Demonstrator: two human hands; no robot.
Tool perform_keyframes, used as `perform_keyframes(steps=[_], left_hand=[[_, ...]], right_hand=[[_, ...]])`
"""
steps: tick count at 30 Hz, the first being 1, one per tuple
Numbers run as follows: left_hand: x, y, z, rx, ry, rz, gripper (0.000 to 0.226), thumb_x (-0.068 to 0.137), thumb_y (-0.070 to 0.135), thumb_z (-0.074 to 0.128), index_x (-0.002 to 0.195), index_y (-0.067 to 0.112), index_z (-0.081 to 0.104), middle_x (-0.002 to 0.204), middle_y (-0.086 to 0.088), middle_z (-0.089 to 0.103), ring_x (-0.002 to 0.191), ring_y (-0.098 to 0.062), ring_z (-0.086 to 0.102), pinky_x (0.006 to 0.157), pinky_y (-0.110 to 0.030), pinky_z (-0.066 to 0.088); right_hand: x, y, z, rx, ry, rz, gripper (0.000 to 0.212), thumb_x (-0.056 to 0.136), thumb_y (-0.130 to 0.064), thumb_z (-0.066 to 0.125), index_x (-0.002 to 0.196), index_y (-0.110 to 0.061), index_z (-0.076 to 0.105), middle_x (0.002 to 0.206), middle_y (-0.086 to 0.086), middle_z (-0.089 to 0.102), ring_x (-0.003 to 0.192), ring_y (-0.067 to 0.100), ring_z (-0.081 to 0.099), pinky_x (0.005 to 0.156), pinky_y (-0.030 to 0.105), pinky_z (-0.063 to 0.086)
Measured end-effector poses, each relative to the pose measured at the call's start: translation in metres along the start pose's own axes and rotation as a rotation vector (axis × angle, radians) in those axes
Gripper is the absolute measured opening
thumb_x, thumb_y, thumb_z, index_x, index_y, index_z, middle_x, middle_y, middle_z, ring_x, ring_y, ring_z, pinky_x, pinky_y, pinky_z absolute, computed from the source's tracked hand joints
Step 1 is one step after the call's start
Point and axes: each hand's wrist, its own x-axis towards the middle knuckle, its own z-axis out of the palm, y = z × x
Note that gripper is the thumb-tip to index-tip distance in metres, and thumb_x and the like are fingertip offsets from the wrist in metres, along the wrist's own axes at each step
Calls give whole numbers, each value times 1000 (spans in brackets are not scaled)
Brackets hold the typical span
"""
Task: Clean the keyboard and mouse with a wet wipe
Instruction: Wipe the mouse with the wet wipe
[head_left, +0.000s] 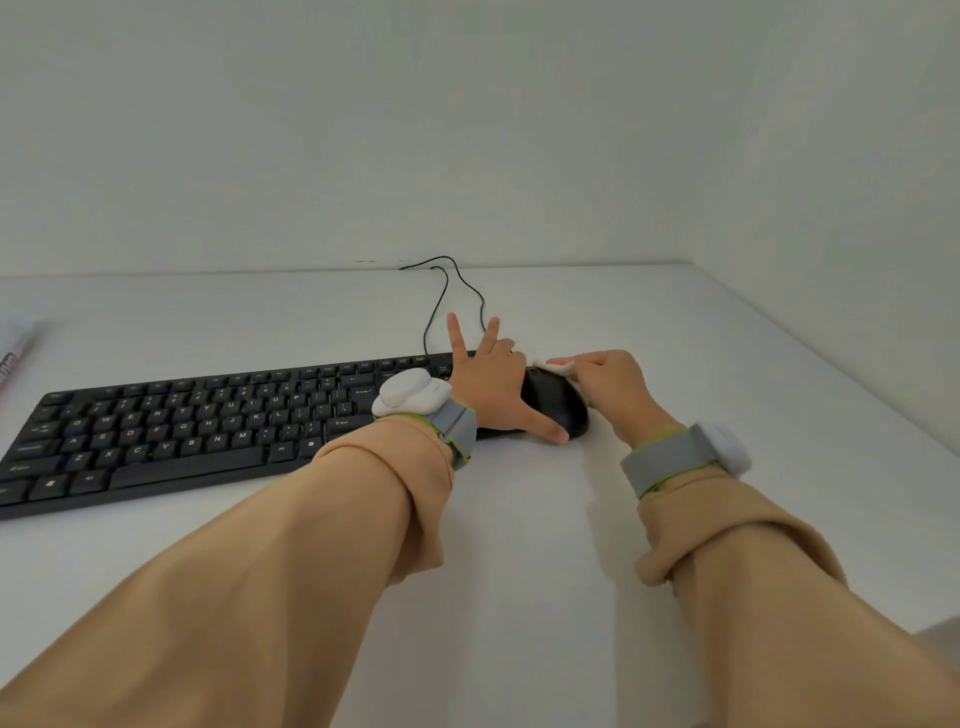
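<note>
A black mouse (558, 402) lies on the white desk just right of a black keyboard (208, 431). My left hand (491, 387) holds the mouse from its left side, thumb along the near edge, two fingers sticking up. My right hand (615, 382) pinches a small white wet wipe (558, 368) and presses it on the far top of the mouse. The keyboard's right end is hidden behind my left wrist.
Two black cables (441, 301) run from the devices to the back edge of the desk (519, 519). A wipe packet (13, 358) shows partly at the far left edge. Walls close the desk at the back and right.
</note>
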Motion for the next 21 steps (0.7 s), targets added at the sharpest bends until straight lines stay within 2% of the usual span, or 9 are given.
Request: perform_keyframes(steps=[2, 4, 6, 8, 10, 13, 17, 21], left_hand=[[-1, 1, 0, 11, 6, 10, 104, 61, 81, 59, 131, 6, 47, 153, -8, 28, 147, -22, -13, 89, -57, -37], [-1, 2, 0, 27, 8, 19, 103, 61, 81, 60, 130, 4, 48, 150, -8, 33, 147, -23, -10, 89, -58, -37], [0, 2, -1, 37, 2, 17, 102, 61, 80, 60, 130, 5, 47, 147, -5, 37, 147, -22, -9, 90, -59, -36], [0, 2, -2, 28, -14, 9, 105, 61, 80, 60, 135, 8, 44, 147, -4, 38, 148, -21, -8, 93, -61, -34], [0, 1, -3, 10, -27, 0, 109, 60, 79, 62, 143, 14, 37, 148, -4, 36, 147, -21, -10, 94, -61, -33], [0, 1, -4, 5, -32, -10, 108, 60, 77, 64, 144, 15, 36, 153, -6, 28, 147, -21, -14, 95, -60, -33], [3, 0, -4, 25, -52, -24, 105, 59, 78, 64, 139, 12, 42, 156, -8, 22, 146, -23, -19, 96, -62, -31], [4, 0, -2, 19, -58, -32, 106, 58, 78, 64, 137, 11, 44, 154, -8, 24, 146, -24, -17, 94, -62, -32]], right_hand=[[-1, 2, -2, 119, 38, 106, 13, 72, -10, 68, 75, -19, 77, 86, 2, 75, 90, 20, 68, 79, 35, 57], [1, 1, -5, 123, 99, 76, 21, 74, -7, 62, 69, -21, 76, 85, 2, 75, 86, 19, 68, 68, 29, 57], [1, -5, -1, 41, 111, -62, 28, 79, -7, 53, 78, -22, 77, 94, -1, 75, 89, 13, 65, 77, 28, 56], [-1, -9, 8, -141, 19, -178, 35, 83, -9, 46, 97, -23, 75, 108, -5, 71, 96, 6, 58, 85, 21, 46], [-2, -10, 18, -284, -60, -221, 39, 86, -8, 42, 109, -22, 70, 118, -4, 67, 103, 8, 55, 86, 17, 38], [-1, -11, 19, -346, -51, -181, 40, 87, -7, 39, 111, -19, 69, 122, -1, 65, 115, 18, 55, 87, 17, 36], [-6, -12, 10, -304, -27, -81, 41, 85, -5, 38, 108, -17, 70, 120, 0, 66, 114, 19, 55, 86, 20, 39], [-22, -9, -4, -310, -18, -62, 43, 85, -6, 37, 111, -18, 69, 121, -2, 66, 113, 19, 56, 93, 25, 44]])
